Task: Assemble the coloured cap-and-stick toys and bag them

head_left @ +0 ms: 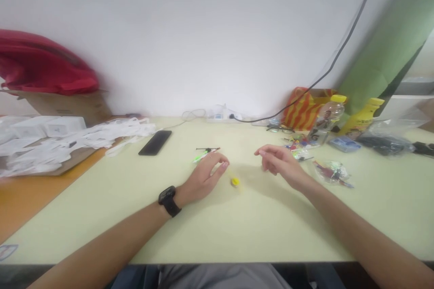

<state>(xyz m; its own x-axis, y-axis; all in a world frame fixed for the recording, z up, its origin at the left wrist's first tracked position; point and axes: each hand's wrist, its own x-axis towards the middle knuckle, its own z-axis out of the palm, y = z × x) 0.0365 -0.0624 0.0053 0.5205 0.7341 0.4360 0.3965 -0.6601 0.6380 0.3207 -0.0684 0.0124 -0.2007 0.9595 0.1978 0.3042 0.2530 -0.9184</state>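
Observation:
Just right of my left hand (pixel 205 177) lies a small round yellow piece (pixel 235 182), blurred at its edges, on the pale table. The thumb and forefinger of that hand are curved with a small gap between them, and no object shows in it. Beyond its knuckles is a small bright green and black plastic piece (pixel 203 154), partly hidden by the hand. My right hand (pixel 280 163) hovers to the right of the yellow piece, forefinger pointing left and the other fingers loosely bent. Nothing shows in it.
A black phone (pixel 155 142) lies at left, by white straps (pixel 84 140) and a cardboard box (pixel 64 106). At right are colourful small parts (pixel 300 144), a clear bag of parts (pixel 332 172), a blue card box (pixel 345 144), a clear bottle (pixel 327 117) and a yellow bottle (pixel 362 117).

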